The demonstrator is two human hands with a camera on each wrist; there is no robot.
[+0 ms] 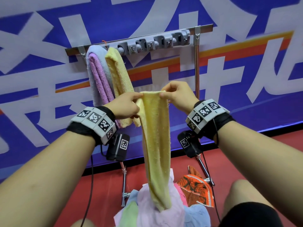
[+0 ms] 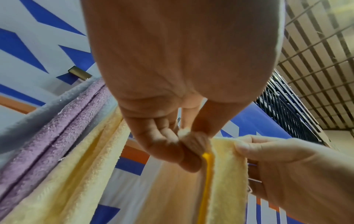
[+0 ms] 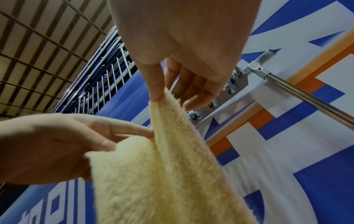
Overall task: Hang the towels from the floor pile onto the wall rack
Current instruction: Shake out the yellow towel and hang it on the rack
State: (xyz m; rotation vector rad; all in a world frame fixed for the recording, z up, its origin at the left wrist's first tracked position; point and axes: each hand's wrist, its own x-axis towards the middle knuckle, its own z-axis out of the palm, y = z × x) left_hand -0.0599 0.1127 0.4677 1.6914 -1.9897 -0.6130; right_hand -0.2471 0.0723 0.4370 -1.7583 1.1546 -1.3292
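Note:
A pale yellow towel (image 1: 155, 136) hangs folded lengthwise between my hands, its lower end reaching the floor pile (image 1: 155, 210). My left hand (image 1: 131, 104) pinches its top left corner and my right hand (image 1: 172, 94) pinches the top right corner. The grey wall rack (image 1: 155, 42) with clips sits above on a metal bar. On its left end hang a lilac-and-purple towel (image 1: 98, 76) and another yellow towel (image 1: 119, 74). The left wrist view shows the held towel (image 2: 228, 174) pinched by my left hand (image 2: 184, 134). My right hand (image 3: 168, 97) pinches the towel edge (image 3: 162, 166).
The pile holds pink, green and blue cloths, with an orange patterned cloth (image 1: 195, 187) to its right on the red floor (image 1: 106, 185). Metal stand legs (image 1: 124, 185) and an upright pole (image 1: 196, 66) flank the rack. A blue-and-white banner wall (image 1: 49, 79) stands behind.

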